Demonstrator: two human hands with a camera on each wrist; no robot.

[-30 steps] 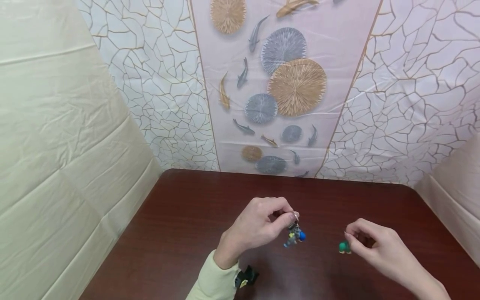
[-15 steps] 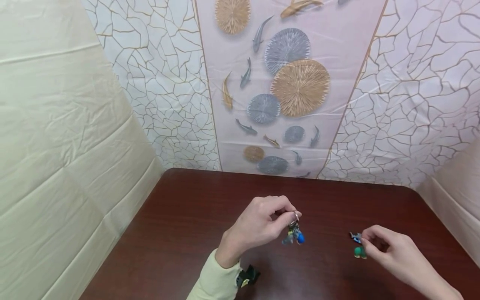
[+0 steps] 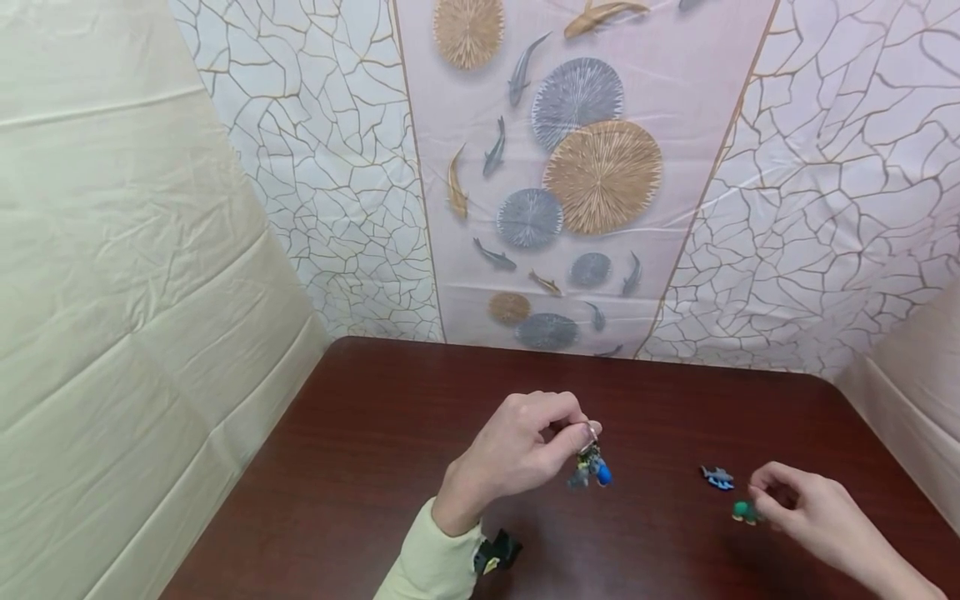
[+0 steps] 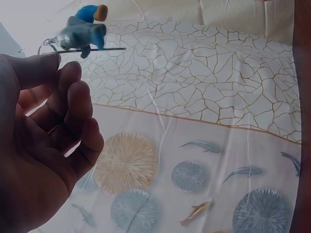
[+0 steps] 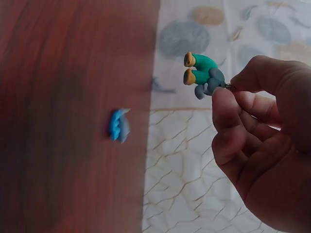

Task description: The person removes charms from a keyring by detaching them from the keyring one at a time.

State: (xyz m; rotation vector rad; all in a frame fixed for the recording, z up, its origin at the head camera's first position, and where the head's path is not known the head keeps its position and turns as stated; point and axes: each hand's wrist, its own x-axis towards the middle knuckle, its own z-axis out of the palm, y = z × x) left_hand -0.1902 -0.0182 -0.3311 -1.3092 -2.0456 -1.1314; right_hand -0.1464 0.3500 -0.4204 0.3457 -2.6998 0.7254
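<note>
My left hand [image 3: 521,442] pinches a metal key ring [image 3: 592,430] between thumb and forefinger, above the table. Small charms hang from it, one with a bright blue part [image 3: 603,474]; in the left wrist view a grey figure charm [image 4: 80,36] with blue and orange parts shows past the fingertips. Off to the right, my right hand [image 3: 821,512] pinches a green and grey figure charm [image 5: 206,75] with yellow-orange ends by the small metal link at its top. A grey shark figurine on a blue wave [image 3: 718,477] lies on the table beyond the right fingertips.
The dark red-brown table [image 3: 360,433] reaches back to a patterned cloth wall [image 3: 600,250] with printed fish and discs. Cream cloth [image 3: 150,292] hangs on the left side. A black strap piece [image 3: 497,552] shows at the left wrist.
My right hand has moved right and slightly nearer with the green charm, uncovering the shark figurine on the table. The left hand stays nearly in place while its charms swing a little.
</note>
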